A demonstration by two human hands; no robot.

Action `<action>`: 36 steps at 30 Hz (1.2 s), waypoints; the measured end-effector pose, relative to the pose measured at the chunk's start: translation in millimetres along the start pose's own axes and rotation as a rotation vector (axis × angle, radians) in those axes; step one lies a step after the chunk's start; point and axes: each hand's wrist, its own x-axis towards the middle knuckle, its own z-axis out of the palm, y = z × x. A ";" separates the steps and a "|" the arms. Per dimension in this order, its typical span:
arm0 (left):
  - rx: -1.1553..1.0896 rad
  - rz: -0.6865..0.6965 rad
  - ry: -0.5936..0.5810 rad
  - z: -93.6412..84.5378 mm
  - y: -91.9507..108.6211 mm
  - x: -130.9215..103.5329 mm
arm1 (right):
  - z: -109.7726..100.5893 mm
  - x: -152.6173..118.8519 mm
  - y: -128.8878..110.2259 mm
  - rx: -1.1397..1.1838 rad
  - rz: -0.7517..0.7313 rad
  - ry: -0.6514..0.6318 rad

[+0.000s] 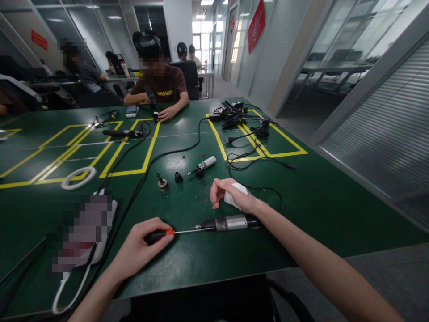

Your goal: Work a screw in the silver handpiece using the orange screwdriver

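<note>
My left hand [144, 243] is closed round the black and orange handle of a screwdriver [170, 232], its thin shaft pointing right. The shaft's tip reaches an electric screwdriver [231, 222] with a silver and black body, lying on the table below my right wrist. Over it, my right hand [231, 193] hovers with fingers curled inward; whatever they hold, if anything, is hidden. A white patch [238, 190] covers part of that hand. Beyond lie a silver cylindrical tool part [206, 163], black collars [178, 177], a round metal-based piece [162, 182] and several tiny screws [178, 194].
Cables and black plugs [233, 114] pile at the back right, one black cable [161, 155] crossing the table. To the left are a white ring [78, 178], a power strip [109, 228] and another electric screwdriver [122, 133]. A co-worker [164, 85] sits opposite, holding a power tool.
</note>
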 end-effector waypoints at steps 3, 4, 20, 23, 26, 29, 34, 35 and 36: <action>0.001 0.020 0.010 0.1 0.6 0.9 | 1.3 1.3 2.9 0.002 0.012 -0.004; 0.000 0.027 0.011 0.0 0.9 1.2 | 1.7 1.6 3.9 -0.003 0.014 -0.008; 0.008 0.038 0.012 1.3 -3.6 0.2 | 7.0 -0.4 2.9 -0.097 0.148 -0.115; 0.003 0.045 0.014 0.7 -2.9 -0.2 | 7.7 -0.3 2.9 -0.111 0.167 -0.125; 0.002 0.045 0.016 0.0 -2.3 -0.6 | 8.7 -0.6 1.1 -0.131 0.175 -0.121; 0.005 0.051 0.014 -0.1 -2.0 0.0 | 9.1 -1.1 0.0 -0.138 0.167 -0.108; 0.010 0.106 0.028 0.2 -0.9 2.2 | 8.4 -1.3 1.4 -0.145 0.154 -0.101; 0.016 0.112 0.032 0.3 -0.8 2.2 | 8.4 -1.2 1.6 -0.145 0.150 -0.100; 0.024 0.114 0.037 0.4 -0.8 1.9 | 8.5 -1.2 1.7 -0.147 0.147 -0.098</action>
